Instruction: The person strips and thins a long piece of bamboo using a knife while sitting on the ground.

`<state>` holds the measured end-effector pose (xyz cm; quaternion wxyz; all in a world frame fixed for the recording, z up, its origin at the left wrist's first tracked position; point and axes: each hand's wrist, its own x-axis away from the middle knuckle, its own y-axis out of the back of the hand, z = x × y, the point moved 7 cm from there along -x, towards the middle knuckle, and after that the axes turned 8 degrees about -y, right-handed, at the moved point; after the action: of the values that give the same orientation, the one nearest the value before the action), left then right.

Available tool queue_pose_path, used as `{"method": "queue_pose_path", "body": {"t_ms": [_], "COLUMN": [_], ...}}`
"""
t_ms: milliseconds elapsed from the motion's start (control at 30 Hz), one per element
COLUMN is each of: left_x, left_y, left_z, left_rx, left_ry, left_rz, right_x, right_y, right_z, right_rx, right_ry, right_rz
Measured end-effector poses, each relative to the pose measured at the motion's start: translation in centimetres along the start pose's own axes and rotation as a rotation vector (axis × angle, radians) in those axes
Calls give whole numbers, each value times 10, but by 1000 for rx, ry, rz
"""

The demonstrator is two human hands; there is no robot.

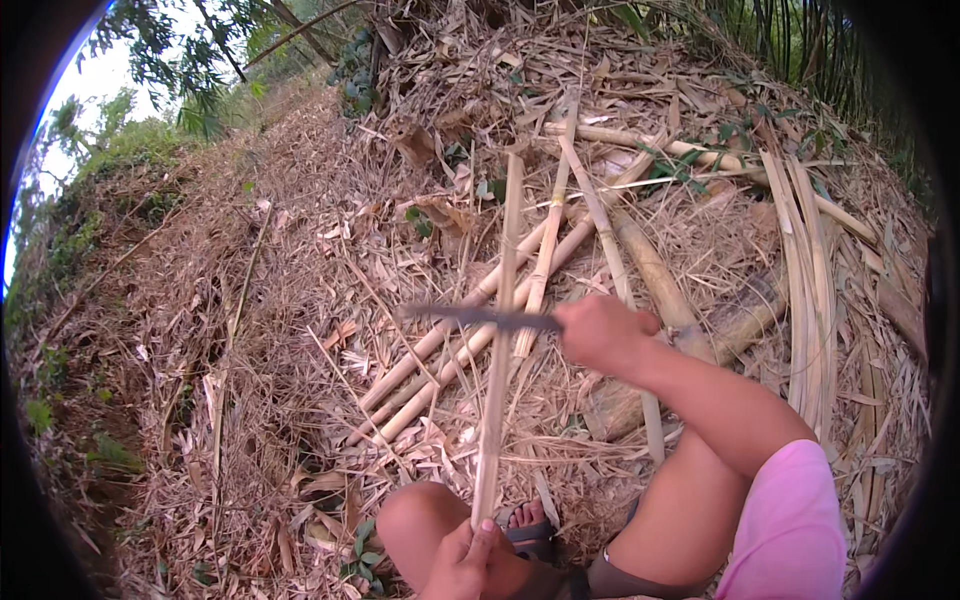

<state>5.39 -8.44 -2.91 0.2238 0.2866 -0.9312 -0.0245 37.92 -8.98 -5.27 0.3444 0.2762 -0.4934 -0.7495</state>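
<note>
My left hand (461, 562) is closed around the near end of a long, pale bamboo strip (495, 400), which points away from me between my knees. In my right hand (603, 335) is the handle of a dark-bladed knife (480, 317). Its blade points left and lies across the strip about midway along; whether it cuts in or only rests there I cannot tell. The fingers of my right hand wrap the handle and hide most of it.
Several bamboo poles (440, 340) lie crossed beyond the strip. Split bamboo lengths (800, 290) are gathered on the right, near a thick log (755, 315). Dry leaves cover the sloping ground. My sandalled foot (530, 530) is beside the strip's near end.
</note>
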Motion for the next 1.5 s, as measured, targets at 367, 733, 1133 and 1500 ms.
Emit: {"method": "queue_pose_path", "body": {"t_ms": [367, 733, 1133, 1500], "left_x": [46, 91, 125, 165], "left_y": [12, 26, 51, 70], "left_z": [-15, 12, 35, 38], "left_rx": [-133, -161, -312, -552], "left_ry": [49, 171, 191, 76], "left_rz": [-32, -94, -123, -269], "right_x": [-7, -15, -32, -35], "right_y": [-5, -2, -7, -18], "right_z": [-30, -32, -39, -113], "right_rx": [-21, -110, -22, -665], "right_ry": [-33, -130, -197, -576], "right_rz": [-48, -64, -43, -293]}}
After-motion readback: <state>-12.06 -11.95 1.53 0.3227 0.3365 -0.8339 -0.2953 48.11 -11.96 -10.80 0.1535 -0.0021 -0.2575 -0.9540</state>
